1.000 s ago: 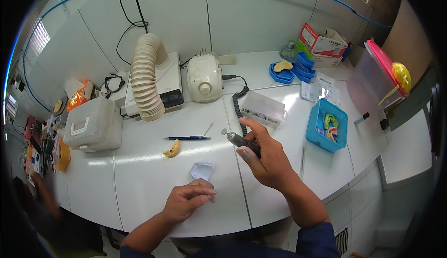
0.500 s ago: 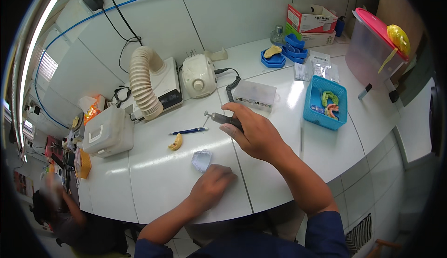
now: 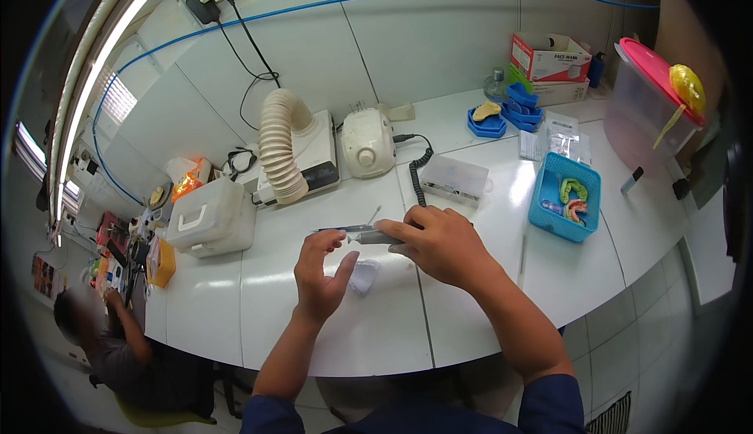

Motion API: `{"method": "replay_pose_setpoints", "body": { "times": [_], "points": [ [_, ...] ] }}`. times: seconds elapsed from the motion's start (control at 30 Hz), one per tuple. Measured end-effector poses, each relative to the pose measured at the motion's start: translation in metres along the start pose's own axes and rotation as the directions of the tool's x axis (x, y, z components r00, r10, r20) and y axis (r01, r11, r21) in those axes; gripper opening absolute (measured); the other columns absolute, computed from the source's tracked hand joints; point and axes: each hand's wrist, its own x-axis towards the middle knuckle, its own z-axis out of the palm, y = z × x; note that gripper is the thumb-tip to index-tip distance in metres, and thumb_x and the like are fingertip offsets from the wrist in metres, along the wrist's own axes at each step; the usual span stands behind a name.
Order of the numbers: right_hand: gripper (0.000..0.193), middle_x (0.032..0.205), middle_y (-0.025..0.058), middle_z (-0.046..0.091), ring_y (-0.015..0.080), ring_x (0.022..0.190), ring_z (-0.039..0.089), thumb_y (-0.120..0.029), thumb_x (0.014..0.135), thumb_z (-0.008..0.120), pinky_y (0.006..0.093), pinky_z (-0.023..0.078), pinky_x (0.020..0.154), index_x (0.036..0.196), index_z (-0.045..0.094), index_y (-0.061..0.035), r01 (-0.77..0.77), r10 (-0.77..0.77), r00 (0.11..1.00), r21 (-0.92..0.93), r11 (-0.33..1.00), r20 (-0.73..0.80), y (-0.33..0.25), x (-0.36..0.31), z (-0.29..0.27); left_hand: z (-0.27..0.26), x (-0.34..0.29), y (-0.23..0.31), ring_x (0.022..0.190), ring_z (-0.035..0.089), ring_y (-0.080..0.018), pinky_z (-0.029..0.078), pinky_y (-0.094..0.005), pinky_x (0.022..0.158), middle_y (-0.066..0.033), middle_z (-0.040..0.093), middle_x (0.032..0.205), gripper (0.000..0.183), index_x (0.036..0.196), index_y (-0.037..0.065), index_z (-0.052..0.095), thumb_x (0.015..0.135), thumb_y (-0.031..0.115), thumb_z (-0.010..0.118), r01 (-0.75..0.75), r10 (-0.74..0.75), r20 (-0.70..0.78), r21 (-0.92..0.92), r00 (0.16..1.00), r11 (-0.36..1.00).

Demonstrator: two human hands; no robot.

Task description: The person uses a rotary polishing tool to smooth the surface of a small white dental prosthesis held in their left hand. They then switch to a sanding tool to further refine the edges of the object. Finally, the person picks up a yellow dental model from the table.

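My right hand (image 3: 443,242) wraps around a grey rotary handpiece (image 3: 378,237), its tip pointing left. Close to that tip is my left hand (image 3: 323,271), with thumb and forefinger apart and nothing visibly held; whether it touches the tip I cannot tell. A blue pen (image 3: 357,228) lies just behind the hands, partly covered by the left fingers. The white dental cast (image 3: 363,276) rests on the table beside my left thumb. Behind the handpiece, a thin rod (image 3: 375,214) lies slanted. The yellowish dental piece seen earlier is out of sight.
The handpiece's control box (image 3: 367,144), with a coiled cord (image 3: 416,171), stands beside a ribbed hose (image 3: 280,148). A clear case (image 3: 453,181) sits behind my right hand. Rightward are a blue basket (image 3: 565,234) and a lidded tub (image 3: 647,112); leftward, a white toolbox (image 3: 210,218) and a seated person (image 3: 118,348).
My left hand has risen from beside the white cast to the handpiece tip, its fingers now apart. The handpiece in my right hand is lower and more level. The view has shifted slightly.
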Motion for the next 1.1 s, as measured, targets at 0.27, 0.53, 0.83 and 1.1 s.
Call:
{"method": "replay_pose_setpoints", "body": {
  "times": [0.27, 0.53, 0.83, 1.1],
  "points": [
    [0.032, 0.081, 0.0002, 0.064, 0.0209, 0.074, 0.065, -0.028, 0.079, 0.078, 0.0348, 0.052, 0.063, 0.104, 0.064, -0.015, 0.081, -0.079, 0.996, 0.04, 0.996, -0.036, -0.009, -0.001, 0.013, -0.016, -0.004, -0.016, 0.071, 0.06, -0.0207, 0.051, -0.0289, 0.066, -0.0118, 0.066, 0.086, 0.005, 0.093, -0.001, 0.063, 0.092, 0.003, 0.066, -0.15, 0.148, 0.05, 0.042, 0.988, 0.988],
    [0.032, 0.082, 0.0011, 0.063, 0.0213, 0.074, 0.065, -0.025, 0.076, 0.08, 0.0335, 0.051, 0.063, 0.101, 0.063, -0.0151, 0.14, -0.136, 0.986, 0.038, 0.989, -0.096, -0.009, 0.0, 0.017, -0.025, 0.0, -0.009, 0.066, 0.054, -0.0163, 0.045, -0.0275, 0.064, -0.0074, 0.059, 0.077, 0.021, 0.085, -0.001, 0.061, 0.094, 0.018, 0.064, 0.119, -0.097, 0.138, -0.167, 0.986, 0.979],
    [0.034, 0.087, 0.0009, 0.06, 0.0199, 0.075, 0.063, -0.025, 0.077, 0.079, 0.0333, 0.05, 0.063, 0.105, 0.061, -0.0164, 0.165, -0.157, 0.983, 0.072, 0.984, -0.1, -0.012, -0.005, 0.022, -0.024, -0.012, -0.024, 0.057, 0.042, -0.0118, 0.035, -0.0281, 0.053, -0.0036, 0.049, 0.061, 0.039, 0.068, 0.001, 0.052, 0.102, 0.021, 0.053, 0.275, -0.232, 0.263, -0.142, 0.936, 0.951],
    [0.028, 0.086, 0.003, 0.057, 0.0195, 0.076, 0.065, -0.024, 0.082, 0.073, 0.0338, 0.051, 0.06, 0.104, 0.059, -0.0162, 0.161, -0.152, 0.983, 0.084, 0.983, -0.103, -0.006, -0.007, 0.022, -0.02, -0.013, -0.035, 0.068, 0.05, -0.0097, 0.041, -0.0247, 0.063, -0.0032, 0.057, 0.075, 0.025, 0.085, 0.0, 0.058, 0.1, 0.021, 0.057, 0.415, -0.322, 0.279, -0.408, 0.905, 0.813]
  ]
}}
